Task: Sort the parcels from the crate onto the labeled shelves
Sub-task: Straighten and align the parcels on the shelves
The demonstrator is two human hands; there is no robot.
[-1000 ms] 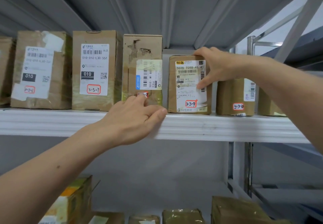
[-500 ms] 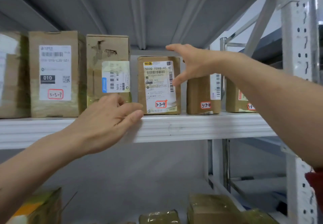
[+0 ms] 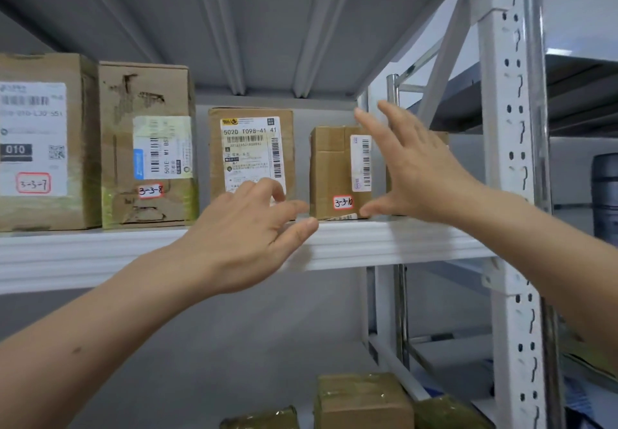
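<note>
White metal shelf (image 3: 384,243), two hands raised before it.
Brown cardboard parcel labelled 502D (image 3: 250,147) stands on it beside a smaller brown box marked 3-3-10 (image 3: 329,167); left hand (image 3: 247,231) before the first, right hand (image 3: 413,169) by the second, fingers spread wide, gripping nothing.

The shelf (image 3: 401,244) under the left fingers (image 3: 291,208) is smooth white-painted metal with a soft sheen. Between them and the right fingers (image 3: 394,121), the box (image 3: 329,167) is matt brown cardboard with a paper label (image 3: 362,161). Left of the left fingers, the torn box (image 3: 117,134) shows rough cardboard and glossy yellowish tape (image 3: 112,208).
</note>
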